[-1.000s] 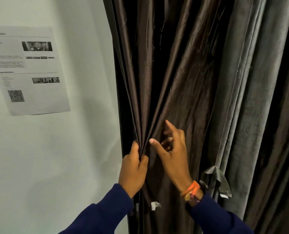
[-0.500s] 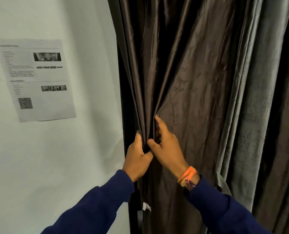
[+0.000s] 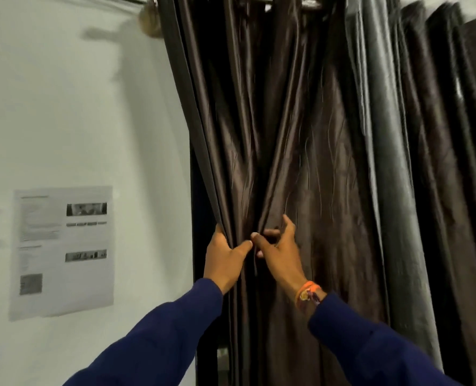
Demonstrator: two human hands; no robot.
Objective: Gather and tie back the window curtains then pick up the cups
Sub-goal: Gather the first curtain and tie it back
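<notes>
Two arms in blue sleeves reaching up and away, left hand [image 3: 225,254] gripping a bunch of folds in the brown curtain [image 3: 286,151], right hand [image 3: 278,252] just beside it, fingers curled pinching the next fold, curtain hanging long and straight down, right of the white wall [image 3: 78,121]

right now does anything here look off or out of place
Nothing looks damaged or spilled. The only crooked thing is the printed sheet on the wall left of the brown curtain: it hangs slightly tilted. Both hands are simply bunching the curtain's folds.
</notes>
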